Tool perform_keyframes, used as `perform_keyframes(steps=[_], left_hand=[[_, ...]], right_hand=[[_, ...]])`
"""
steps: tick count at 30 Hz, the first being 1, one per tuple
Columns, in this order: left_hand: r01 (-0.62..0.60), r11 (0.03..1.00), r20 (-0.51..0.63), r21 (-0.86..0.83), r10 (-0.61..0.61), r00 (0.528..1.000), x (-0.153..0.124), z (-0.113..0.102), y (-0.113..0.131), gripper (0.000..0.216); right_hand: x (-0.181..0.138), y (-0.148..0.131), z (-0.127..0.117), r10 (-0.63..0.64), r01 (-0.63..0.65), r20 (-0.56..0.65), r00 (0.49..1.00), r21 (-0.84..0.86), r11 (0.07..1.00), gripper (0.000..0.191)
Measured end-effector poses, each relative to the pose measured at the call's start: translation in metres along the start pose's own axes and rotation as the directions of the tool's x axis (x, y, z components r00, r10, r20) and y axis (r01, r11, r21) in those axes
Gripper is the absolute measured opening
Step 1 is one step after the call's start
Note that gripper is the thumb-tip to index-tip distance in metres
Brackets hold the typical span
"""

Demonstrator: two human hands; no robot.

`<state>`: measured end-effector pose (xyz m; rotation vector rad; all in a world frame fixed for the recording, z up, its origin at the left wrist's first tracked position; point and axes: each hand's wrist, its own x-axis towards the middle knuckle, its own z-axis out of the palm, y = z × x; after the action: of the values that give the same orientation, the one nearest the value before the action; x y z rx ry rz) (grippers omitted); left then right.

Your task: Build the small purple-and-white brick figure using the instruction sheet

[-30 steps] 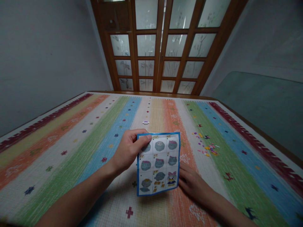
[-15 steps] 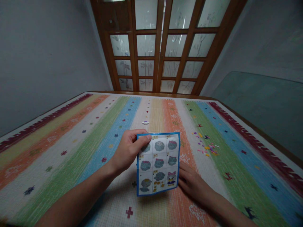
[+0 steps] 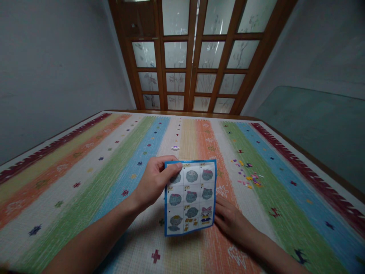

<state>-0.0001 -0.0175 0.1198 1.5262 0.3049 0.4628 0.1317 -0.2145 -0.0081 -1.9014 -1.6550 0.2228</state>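
Observation:
My left hand [image 3: 157, 177] pinches the upper left corner of an instruction sheet [image 3: 191, 198], its thumb on the printed face. The sheet has a blue border and a grid of building-step pictures, and it is held tilted up toward me. Beside the sheet's lower right edge lies my right hand [image 3: 228, 215]. Its fingertips are hidden behind the paper, so I cannot tell whether they grip anything. Loose small building bricks [image 3: 252, 179] in pink, yellow, purple and white are scattered to the right. Beyond the sheet sits a small white and purple brick piece [image 3: 175, 148].
A striped, patterned cloth [image 3: 114, 171] covers the table. Wooden doors with glass panes [image 3: 188, 57] stand past its far edge. A pale wall [image 3: 57, 68] rises on the left, and a greenish panel [image 3: 313, 121] leans on the right.

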Motion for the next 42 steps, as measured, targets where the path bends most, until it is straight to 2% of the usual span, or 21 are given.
perform_keyframes(steps=[5,8,12,15,17,21,26,32,37,42], left_hand=[[0.009,1.000,-0.006,0.024,-0.009,1.000,0.001,-0.001,-0.001,0.027],[0.005,1.000,-0.004,0.027,-0.004,1.000,0.002,-0.002,-0.002,0.028],[0.019,1.000,-0.015,0.000,-0.019,1.000,0.004,-0.003,-0.003,0.027],[0.024,1.000,-0.037,0.004,-0.024,0.999,0.005,-0.004,-0.003,0.026],[0.011,1.000,-0.046,0.015,-0.010,0.999,0.006,-0.005,-0.004,0.027],[0.001,1.000,-0.050,0.017,-0.001,0.999,0.007,-0.006,-0.005,0.026],[0.004,1.000,-0.076,-0.002,-0.004,0.997,0.008,-0.006,-0.004,0.026],[-0.023,0.999,-0.081,-0.025,0.021,0.997,0.009,-0.006,0.000,0.024],[-0.007,1.000,-0.099,-0.021,0.004,0.995,0.010,-0.006,0.000,0.023],[-0.007,1.000,-0.090,-0.026,0.005,0.996,0.011,-0.008,-0.002,0.022]], right_hand=[[0.001,-0.002,-0.005,0.034,-0.034,0.003,0.999,0.040,0.999,0.021],[0.005,0.014,-0.026,0.100,-0.097,-0.114,0.989,0.032,0.995,0.022],[0.013,0.062,-0.073,0.279,-0.331,-0.360,0.890,-0.089,0.940,0.025],[0.018,0.098,-0.101,0.436,-0.533,-0.419,0.797,-0.147,0.833,0.024],[0.021,0.114,-0.110,0.485,-0.593,-0.416,0.769,-0.184,0.784,0.022],[0.026,0.126,-0.108,0.507,-0.606,-0.371,0.778,-0.231,0.762,0.020],[0.034,0.131,-0.103,0.511,-0.596,-0.331,0.793,-0.245,0.765,0.019],[0.033,0.133,-0.111,0.569,-0.629,-0.272,0.776,-0.258,0.733,0.014],[0.027,0.129,-0.108,0.607,-0.639,-0.202,0.769,-0.260,0.723,0.013],[0.028,0.126,-0.105,0.627,-0.651,-0.183,0.758,-0.272,0.708,0.014]])
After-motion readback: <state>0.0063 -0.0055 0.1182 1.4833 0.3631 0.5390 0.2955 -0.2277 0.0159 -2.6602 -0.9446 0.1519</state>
